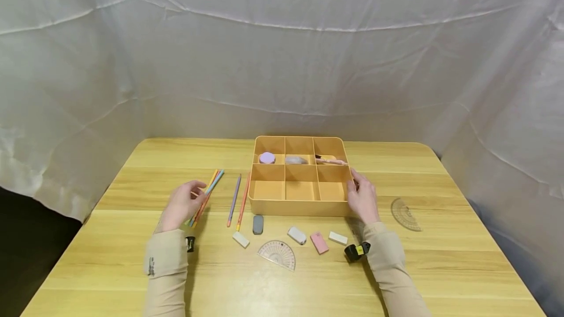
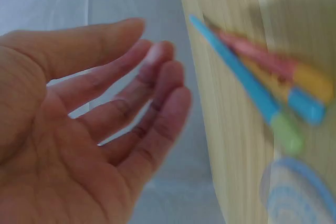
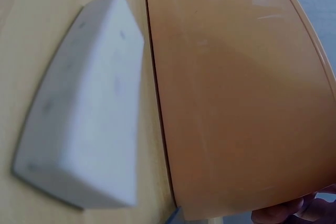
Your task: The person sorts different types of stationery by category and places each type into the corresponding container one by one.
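Note:
My left hand [image 1: 182, 204] hovers beside a loose bundle of coloured pencils [image 1: 215, 182]. In the left wrist view its fingers [image 2: 168, 111] are loosely bent and hold nothing; a blue pencil [image 2: 236, 69] lies to their right. At the right end of a yellow-orange organizer box [image 1: 299, 208] with several compartments, my right hand [image 1: 363, 197] grips the side wall. Only some fingertips [image 3: 278, 213] show past the box edge in the right wrist view; the thumb is hidden there. A white eraser [image 3: 89, 108] lies close to the box front.
A purple pencil [image 1: 234, 200] and a red pencil [image 1: 243, 202] lie left of the box. Before it are a grey eraser [image 1: 257, 224], a pink eraser [image 1: 319, 242] and a clear protractor [image 1: 278, 253]. Another protractor [image 1: 405, 215] lies right. The box's back compartments hold a lilac round item [image 1: 267, 158] and pens [image 1: 330, 161].

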The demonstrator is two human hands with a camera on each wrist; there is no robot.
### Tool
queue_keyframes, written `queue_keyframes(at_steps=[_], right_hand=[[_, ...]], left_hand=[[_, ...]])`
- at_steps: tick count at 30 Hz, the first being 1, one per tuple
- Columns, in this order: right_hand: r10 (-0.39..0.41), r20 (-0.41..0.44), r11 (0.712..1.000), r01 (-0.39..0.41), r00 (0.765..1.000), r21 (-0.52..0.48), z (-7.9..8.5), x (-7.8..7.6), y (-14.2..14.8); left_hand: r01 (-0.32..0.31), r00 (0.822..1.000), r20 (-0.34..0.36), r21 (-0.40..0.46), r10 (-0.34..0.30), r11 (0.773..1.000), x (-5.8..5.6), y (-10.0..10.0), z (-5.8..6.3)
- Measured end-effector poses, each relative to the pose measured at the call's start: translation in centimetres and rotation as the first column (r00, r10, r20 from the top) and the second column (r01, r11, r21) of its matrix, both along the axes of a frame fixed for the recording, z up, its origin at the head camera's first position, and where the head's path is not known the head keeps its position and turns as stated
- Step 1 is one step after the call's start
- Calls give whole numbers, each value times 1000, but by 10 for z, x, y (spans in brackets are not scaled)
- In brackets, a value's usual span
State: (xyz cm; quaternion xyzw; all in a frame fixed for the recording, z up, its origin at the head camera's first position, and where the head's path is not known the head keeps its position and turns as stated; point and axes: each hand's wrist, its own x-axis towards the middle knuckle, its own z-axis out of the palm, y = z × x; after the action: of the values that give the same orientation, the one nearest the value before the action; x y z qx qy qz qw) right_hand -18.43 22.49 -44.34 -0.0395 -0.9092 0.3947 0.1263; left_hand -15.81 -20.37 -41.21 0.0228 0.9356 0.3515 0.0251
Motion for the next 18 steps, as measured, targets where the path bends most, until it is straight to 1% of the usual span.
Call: queue_keyframes(at_steps=[4,8,14,18], right_hand=[[1,12,1000,-1,1000,-12,0,0,0],[4,16,1000,-4,1000,-18,1,0,1],[15,-6,1000,-15,1000,-4,0,0,1],[18,-10,1000,-18,1000,-4,-1,0,2]], left_hand=[[-3,997,78,-38,6,999,4,-11,3],[-5,989,145,-72,15,997,6,-14,4],[-2,964,263,-92,27,996,5,-15,4],[-4,955,296,-88,30,996,4,-14,2]])
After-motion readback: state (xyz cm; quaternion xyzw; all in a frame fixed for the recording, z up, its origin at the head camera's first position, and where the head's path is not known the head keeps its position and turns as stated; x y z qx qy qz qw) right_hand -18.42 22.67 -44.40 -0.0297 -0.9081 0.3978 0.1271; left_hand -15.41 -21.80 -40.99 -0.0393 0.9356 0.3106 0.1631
